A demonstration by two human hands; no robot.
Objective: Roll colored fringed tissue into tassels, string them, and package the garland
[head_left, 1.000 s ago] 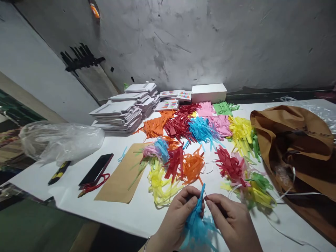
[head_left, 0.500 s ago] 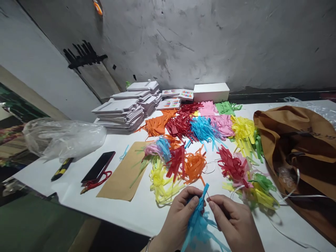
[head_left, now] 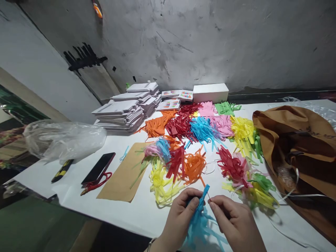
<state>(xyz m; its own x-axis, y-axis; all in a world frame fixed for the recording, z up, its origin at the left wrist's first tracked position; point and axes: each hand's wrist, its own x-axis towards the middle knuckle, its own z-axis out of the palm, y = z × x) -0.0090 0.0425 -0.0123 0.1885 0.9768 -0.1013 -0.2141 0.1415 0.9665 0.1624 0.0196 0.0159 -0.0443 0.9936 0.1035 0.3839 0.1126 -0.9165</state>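
Observation:
My left hand (head_left: 182, 211) is closed around a blue tissue-paper tassel (head_left: 199, 224), just over the table's near edge. The tassel's narrow top sticks up above my thumb, and its loose strips hang down between my hands. My right hand (head_left: 231, 215) pinches a thin needle-like piece (head_left: 209, 195) between thumb and forefinger, its tip at the tassel's top. Whether it passes through the paper is too small to tell. Just beyond my hands lie an orange tassel (head_left: 194, 165) and a yellow tassel (head_left: 161, 182). Red and pink tassels (head_left: 235, 168) lie beyond my right hand.
More coloured tassels (head_left: 181, 126) spread across the back of the white table. Behind them stand stacked white cards (head_left: 119, 113) and a white box (head_left: 210, 92). A brown cloth bag (head_left: 294, 140) lies right; a phone (head_left: 98, 168), brown paper (head_left: 126, 175) and plastic bag (head_left: 65, 138) lie left.
The blue tassel's hanging strips have shifted slightly, and both hands are a touch lower in the picture. Their grips look the same.

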